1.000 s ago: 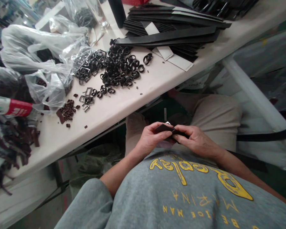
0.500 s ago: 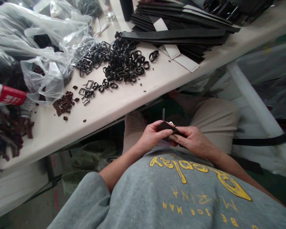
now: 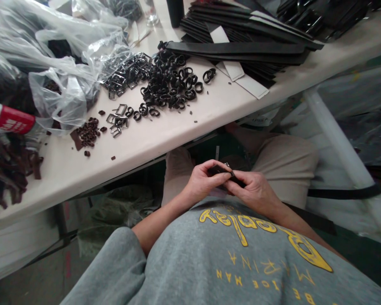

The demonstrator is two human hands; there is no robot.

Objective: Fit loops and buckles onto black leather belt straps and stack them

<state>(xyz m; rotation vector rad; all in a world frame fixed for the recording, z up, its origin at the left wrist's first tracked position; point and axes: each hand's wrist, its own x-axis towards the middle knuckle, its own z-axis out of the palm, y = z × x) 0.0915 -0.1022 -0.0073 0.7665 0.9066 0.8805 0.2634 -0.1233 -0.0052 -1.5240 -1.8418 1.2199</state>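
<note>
Above my lap, my left hand point(image 3: 205, 180) pinches one end of a black belt strap point(image 3: 239, 179) between thumb and bent fingers. My right hand point(image 3: 256, 189) is closed on the same strap, just to the right, and the two hands almost meet. A small shiny metal piece point(image 3: 227, 164), which looks like part of a buckle, shows at the far side of the fingers. Most of the strap's held end is covered by my fingers. A black strip shows behind my right forearm; I cannot tell whether it is the same strap.
On the white table point(image 3: 152, 140) lie a heap of black loops point(image 3: 168, 91), metal buckle frames point(image 3: 127, 72) and small brown loops point(image 3: 89, 132). A stack of black straps point(image 3: 241, 50) lies at the back. Plastic bags point(image 3: 60, 93) stand left, and a pale frame bar point(image 3: 336, 135) slants at right.
My left fingers have curled further over the strap end, so less of it shows. My right fingers have shifted slightly along the strap. The view has tilted a little.
</note>
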